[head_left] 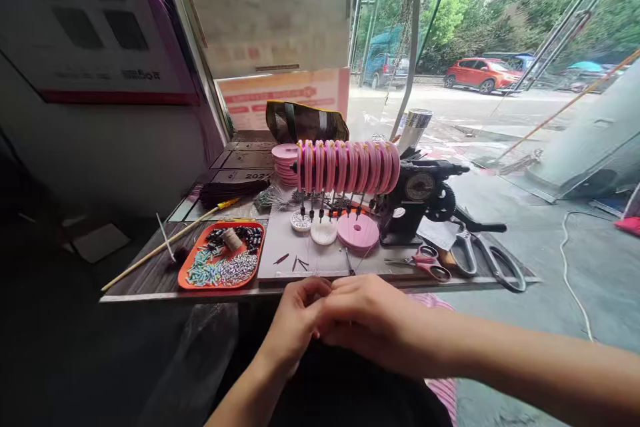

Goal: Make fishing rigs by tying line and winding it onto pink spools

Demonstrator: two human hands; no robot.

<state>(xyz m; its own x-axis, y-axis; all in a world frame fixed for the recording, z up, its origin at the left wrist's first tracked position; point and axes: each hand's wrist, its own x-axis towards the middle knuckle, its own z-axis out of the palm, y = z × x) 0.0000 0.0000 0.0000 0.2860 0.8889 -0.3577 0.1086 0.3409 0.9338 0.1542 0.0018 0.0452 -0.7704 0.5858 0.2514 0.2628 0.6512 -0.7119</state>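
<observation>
At the far left of the table [145,282], a thin stick [135,267] with a yellow end slants past an orange tray [220,286]. The tray holds black beads, blue-green tubes, silver beads and a beige thread spool [231,239]. Right of it, a few dark slivers [281,259] lie on a pale board [277,237].

At the table's near edge, the left hand [291,315] has its fingers bent inward and meets the right hand [367,310], also curled; whether they grip anything cannot be told. Just beyond them are a small dish of silver beads [301,230], a white disc [324,233] and a pink disc [367,237]. Farther off, above these, the row of pink rings [345,167] reaches rightward to a black cranked machine [435,177]. Small scissors [430,265] lie near its base, with large scissors [465,240] farthest right.
</observation>
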